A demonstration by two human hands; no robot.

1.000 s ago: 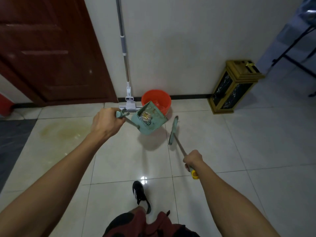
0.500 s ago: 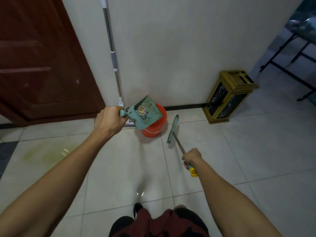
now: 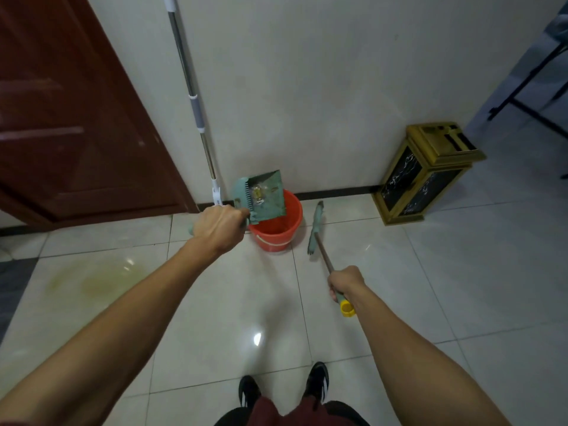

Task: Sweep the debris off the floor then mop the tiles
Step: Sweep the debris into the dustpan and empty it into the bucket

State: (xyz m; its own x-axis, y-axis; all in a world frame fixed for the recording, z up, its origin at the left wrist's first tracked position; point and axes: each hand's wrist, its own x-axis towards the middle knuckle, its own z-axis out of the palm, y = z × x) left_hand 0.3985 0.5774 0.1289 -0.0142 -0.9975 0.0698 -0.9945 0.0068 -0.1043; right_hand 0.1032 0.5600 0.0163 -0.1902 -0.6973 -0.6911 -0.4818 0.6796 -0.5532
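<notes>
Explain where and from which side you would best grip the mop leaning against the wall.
Probably the grey sleeve on the mop shaft. It leans against the wall, so come from the open room side, fingers wrapping round the thin pole.

Tiled hallway: wooden door (image 3: pixel 76 118), ornate bin (image 3: pixel 430 173)

Floor tiles (image 3: pixel 215 302) looking glossy, reflecting light; mop pole (image 3: pixel 184 69) showing shiny metal; bucket (image 3: pixel 276 232) & dustpan (image 3: pixel 267 195) appearing smooth plastic; door (image 3: pixel 76 118) looking semi-gloss wood.
</notes>
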